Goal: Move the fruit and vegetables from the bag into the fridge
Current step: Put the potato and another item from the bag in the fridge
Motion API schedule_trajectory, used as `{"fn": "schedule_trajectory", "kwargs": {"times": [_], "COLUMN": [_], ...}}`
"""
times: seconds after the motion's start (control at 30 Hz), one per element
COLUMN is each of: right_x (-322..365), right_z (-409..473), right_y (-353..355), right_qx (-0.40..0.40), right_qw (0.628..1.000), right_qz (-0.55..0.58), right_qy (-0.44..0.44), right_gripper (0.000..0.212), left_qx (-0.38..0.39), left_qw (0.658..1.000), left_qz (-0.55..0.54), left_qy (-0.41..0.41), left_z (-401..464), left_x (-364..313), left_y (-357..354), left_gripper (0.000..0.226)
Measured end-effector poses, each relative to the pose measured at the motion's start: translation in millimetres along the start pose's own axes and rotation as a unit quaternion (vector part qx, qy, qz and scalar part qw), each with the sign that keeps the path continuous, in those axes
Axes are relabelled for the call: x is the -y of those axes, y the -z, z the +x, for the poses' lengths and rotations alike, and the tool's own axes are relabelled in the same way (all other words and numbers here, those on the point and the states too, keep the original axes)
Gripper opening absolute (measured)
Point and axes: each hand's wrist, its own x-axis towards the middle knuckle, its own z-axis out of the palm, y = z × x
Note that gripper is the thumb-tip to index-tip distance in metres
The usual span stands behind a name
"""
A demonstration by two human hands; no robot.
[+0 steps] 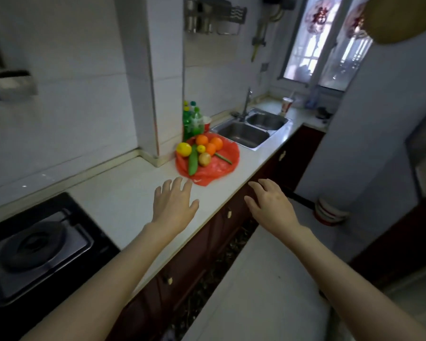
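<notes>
At centre frame, the red bag (208, 166) of fruit and vegetables lay on the white surface (123, 193), just beyond the left hand (174, 205). Both hands' fingers (180, 184) were spread and held nothing; the right hand (272, 203) hovered lower right of the bag.

A home kitchen: tiled walls, a double steel sink (251, 130) set in a white counter (123, 193), a gas hob (35, 244) at its left end.

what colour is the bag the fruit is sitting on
Red; the bag shows best in the head view, spread on the counter.
</notes>
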Motion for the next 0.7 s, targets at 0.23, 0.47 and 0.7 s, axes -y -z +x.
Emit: {"fn": "schedule_trajectory", "kwargs": {"times": [0.23, 0.47, 0.7], "right_x": [-60.4, -138.3, -211.9], "right_z": [30.4, 82.8, 183.3], "right_y": [-40.2, -86.3, -111.7], "right_qx": [0.026, 0.054, 0.060], "right_qw": [0.997, 0.995, 0.997], "right_qz": [-0.006, 0.005, 0.025], "right_qy": [-0.067, -0.084, -0.045], "right_gripper": [0.050, 0.050, 0.049], "left_qx": [0.031, 0.037, 0.031], "left_qw": [0.997, 0.997, 0.999], "left_qz": [-0.025, -0.038, -0.025], "left_qy": [-0.067, -0.063, 0.010], "left_z": [70.0, 146.8, 239.5], "left_x": [-37.3, -74.3, -109.2], "left_y": [-64.9, -123.8, -155.4], "left_gripper": [0.054, 0.052, 0.053]}}
